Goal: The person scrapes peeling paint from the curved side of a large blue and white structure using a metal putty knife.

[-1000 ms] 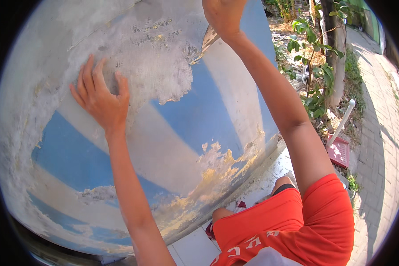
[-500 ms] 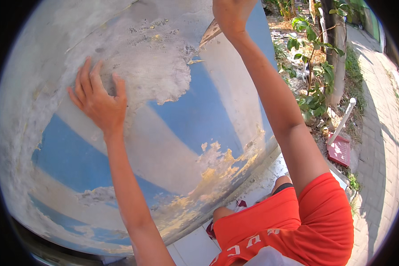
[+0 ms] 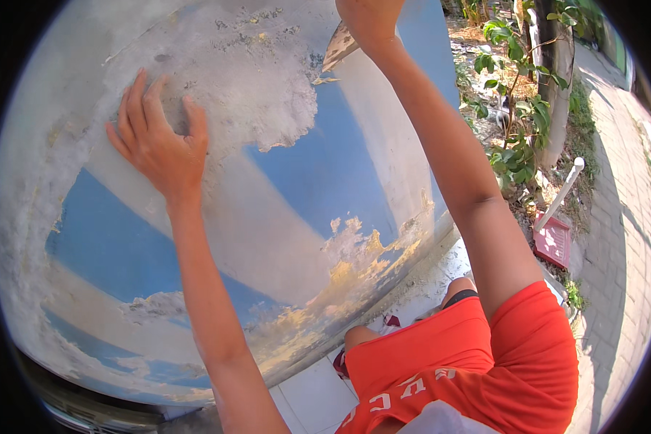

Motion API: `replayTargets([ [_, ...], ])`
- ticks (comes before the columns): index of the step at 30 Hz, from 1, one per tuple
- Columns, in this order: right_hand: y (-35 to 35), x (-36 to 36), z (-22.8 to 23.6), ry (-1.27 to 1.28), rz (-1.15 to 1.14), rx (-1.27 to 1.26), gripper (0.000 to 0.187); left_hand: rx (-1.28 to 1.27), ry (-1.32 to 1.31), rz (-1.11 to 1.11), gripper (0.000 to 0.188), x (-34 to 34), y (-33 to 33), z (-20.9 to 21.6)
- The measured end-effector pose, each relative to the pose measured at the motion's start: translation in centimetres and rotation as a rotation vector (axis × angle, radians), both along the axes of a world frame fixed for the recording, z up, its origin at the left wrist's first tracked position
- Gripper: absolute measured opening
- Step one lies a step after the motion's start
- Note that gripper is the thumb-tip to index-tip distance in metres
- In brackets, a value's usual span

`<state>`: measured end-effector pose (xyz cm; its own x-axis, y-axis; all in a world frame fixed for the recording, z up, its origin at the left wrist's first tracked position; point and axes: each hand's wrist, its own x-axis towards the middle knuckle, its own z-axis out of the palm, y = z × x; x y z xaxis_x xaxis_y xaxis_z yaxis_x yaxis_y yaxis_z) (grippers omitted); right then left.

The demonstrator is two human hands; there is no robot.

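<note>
So, red clothes (image 3: pixel 535 347): right up close at the near right, pale print across the front, bits of bare leg (image 3: pixel 459 288) poking out past the cloth.
Floor (image 3: pixel 315 401): pale tiles, just beyond, along the foot of the wall (image 3: pixel 260 217).
Left hand (image 3: pixel 159 148): open, there on the left, laid against the wall, fingers spread wide and reaching onto the grey patch (image 3: pixel 224 94).
Wall: what a sweep of it, filling the left and middle; blue and off-white bands, that ragged grey patch at the far side, yellowish flaking all along the near right edge.
Right hand (image 3: pixel 372 23): farther out, arm stretched, curled and gripping a scraper (image 3: pixel 340 49); the top edge of the view cuts the fingers off.
Scraper: flat blade, brown stains, slanting down and left beside the grey patch's border; whether it touches the wall, I cannot tell.
Dustpan (image 3: pixel 553 240): pinkish red, long white handle (image 3: pixel 559 194), out on the right, well apart from both hands.
Plants (image 3: pixel 517 155): leafy, green, beyond the dustpan.
Path (image 3: pixel 611 246): paved, sun and shadow together, far right.
</note>
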<state>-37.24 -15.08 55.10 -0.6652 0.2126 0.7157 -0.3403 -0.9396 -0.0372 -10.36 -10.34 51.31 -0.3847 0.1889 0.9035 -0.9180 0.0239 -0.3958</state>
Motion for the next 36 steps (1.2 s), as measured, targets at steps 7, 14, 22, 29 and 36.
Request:
replayTargets([
  [7, 0.9, 1.6, 0.3, 0.054, 0.091, -0.029, 0.030, 0.002, 0.006, -0.021, 0.034, 0.2, 0.1, 0.4],
  [14, 2.0, 2.2, 0.3, -0.011, 0.007, -0.031, 0.028, 0.024, 0.008, -0.032, 0.035, 0.3, 0.3, 0.5],
  [22, 1.7, 2.2, 0.4, 0.000, 0.011, -0.063, 0.030, 0.013, 0.004, -0.044, 0.034, 0.2, 0.0, 0.4],
  [29, 1.6, 2.4, 0.2, 0.002, 0.080, 0.012, 0.031, 0.011, 0.013, -0.038, 0.034, 0.1, -0.1, 0.1],
  [36, 1.1, 3.2, 0.0, 0.011, -0.003, -0.038, 0.028, 0.031, 0.020, -0.040, 0.035, 0.3, -0.1, 0.1],
])
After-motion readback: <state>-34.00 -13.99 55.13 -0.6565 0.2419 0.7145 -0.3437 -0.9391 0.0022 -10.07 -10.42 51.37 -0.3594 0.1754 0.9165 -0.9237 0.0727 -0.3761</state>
